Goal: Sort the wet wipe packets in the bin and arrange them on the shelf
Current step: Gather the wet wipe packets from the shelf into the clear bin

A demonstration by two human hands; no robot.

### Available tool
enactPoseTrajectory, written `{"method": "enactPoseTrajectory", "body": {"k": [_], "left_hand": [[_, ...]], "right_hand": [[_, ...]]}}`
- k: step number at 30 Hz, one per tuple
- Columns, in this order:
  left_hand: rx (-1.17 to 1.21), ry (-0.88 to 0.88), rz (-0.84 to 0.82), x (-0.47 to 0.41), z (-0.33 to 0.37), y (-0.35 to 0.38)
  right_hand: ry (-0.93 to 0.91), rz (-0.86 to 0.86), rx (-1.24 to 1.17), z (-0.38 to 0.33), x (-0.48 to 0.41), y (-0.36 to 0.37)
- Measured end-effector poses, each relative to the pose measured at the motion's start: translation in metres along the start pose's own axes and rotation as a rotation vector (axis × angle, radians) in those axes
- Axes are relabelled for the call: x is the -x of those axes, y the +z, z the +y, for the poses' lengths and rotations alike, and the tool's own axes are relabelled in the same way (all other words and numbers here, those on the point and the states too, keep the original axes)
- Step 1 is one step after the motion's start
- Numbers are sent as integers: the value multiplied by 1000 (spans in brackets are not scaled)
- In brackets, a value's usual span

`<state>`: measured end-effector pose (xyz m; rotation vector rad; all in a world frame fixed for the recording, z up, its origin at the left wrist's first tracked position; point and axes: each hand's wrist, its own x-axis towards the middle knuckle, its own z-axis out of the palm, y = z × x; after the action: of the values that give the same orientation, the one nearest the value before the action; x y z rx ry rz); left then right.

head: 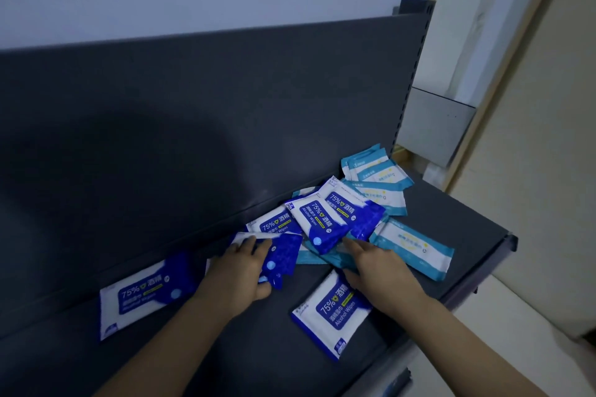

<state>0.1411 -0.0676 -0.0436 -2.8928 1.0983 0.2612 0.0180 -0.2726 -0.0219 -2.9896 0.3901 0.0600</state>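
A loose heap of wet wipe packets lies on the dark grey shelf (251,342). Dark blue alcohol wipe packets (325,219) are piled in the middle, and light teal packets (412,248) spread to the right. My left hand (238,271) grips a dark blue packet (280,255) at the heap's left edge, fingers over it and thumb under. My right hand (377,264) lies with its fingers in the heap, index finger under a blue packet and thumb on a lone blue packet (332,313) near the front. Another blue packet (142,296) lies alone at the left.
The shelf's dark back panel (193,126) rises behind the heap. Its right end and front edge (503,245) border a pale wall and floor. No bin is in view.
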Motion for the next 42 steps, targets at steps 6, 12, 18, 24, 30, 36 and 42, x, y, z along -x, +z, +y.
{"method": "enactPoseTrajectory", "body": {"k": [6, 12, 18, 24, 30, 36, 42], "left_hand": [[-1, -158, 33, 12, 26, -4], [173, -323, 170, 36, 40, -9], [332, -545, 504, 50, 63, -17], [332, -445, 554, 32, 103, -16], [119, -341, 117, 15, 122, 14], [180, -328, 139, 16, 107, 15], [155, -285, 137, 13, 111, -3]], "right_hand": [[-213, 19, -123, 29, -2, -16], [-467, 27, -536, 73, -4, -46], [-368, 239, -637, 106, -38, -70], [-431, 149, -96, 106, -84, -20], [-310, 30, -42, 99, -88, 9], [-252, -107, -17, 91, -94, -6], [-299, -33, -5, 96, -94, -11]]}}
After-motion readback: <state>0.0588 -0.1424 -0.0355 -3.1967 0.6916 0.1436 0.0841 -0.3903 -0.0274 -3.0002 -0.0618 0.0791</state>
